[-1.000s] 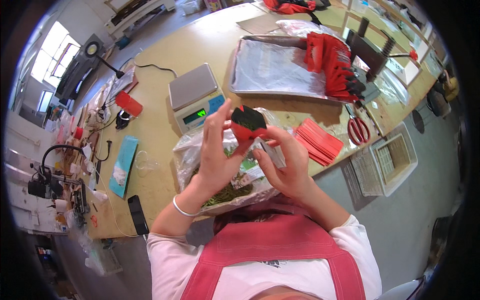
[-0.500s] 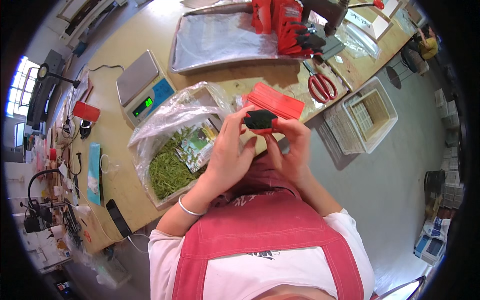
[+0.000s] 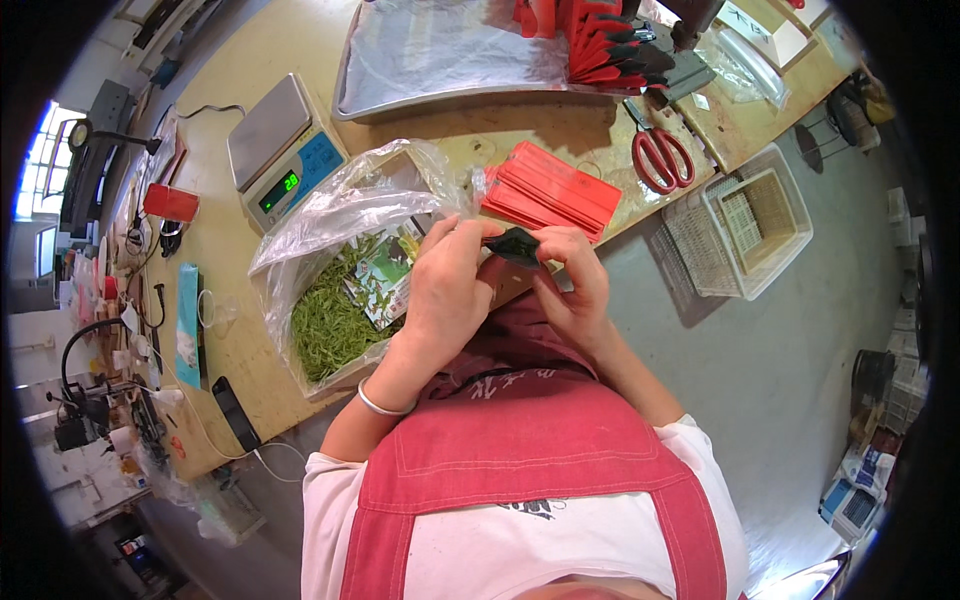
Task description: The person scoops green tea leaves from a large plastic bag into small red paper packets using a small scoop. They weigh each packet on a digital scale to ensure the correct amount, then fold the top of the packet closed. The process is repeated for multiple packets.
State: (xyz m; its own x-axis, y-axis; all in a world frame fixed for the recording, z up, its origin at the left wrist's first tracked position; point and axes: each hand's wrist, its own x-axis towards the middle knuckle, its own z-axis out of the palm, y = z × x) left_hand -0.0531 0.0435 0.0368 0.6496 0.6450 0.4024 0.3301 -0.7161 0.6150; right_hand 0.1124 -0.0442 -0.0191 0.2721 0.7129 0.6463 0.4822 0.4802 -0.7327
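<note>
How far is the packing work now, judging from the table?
Done: a row of red pouches lies on the metal tray. In hand: the left hand and right hand both hold one small dark pouch, mouth open. Left: green leaves fill the plastic-lined box, and a stack of flat red pouches waits beside the scale.

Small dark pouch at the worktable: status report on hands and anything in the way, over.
Left hand and right hand both pinching small dark pouch. Held above clear plastic bag of green tea leaves. Nothing in the way.
</note>
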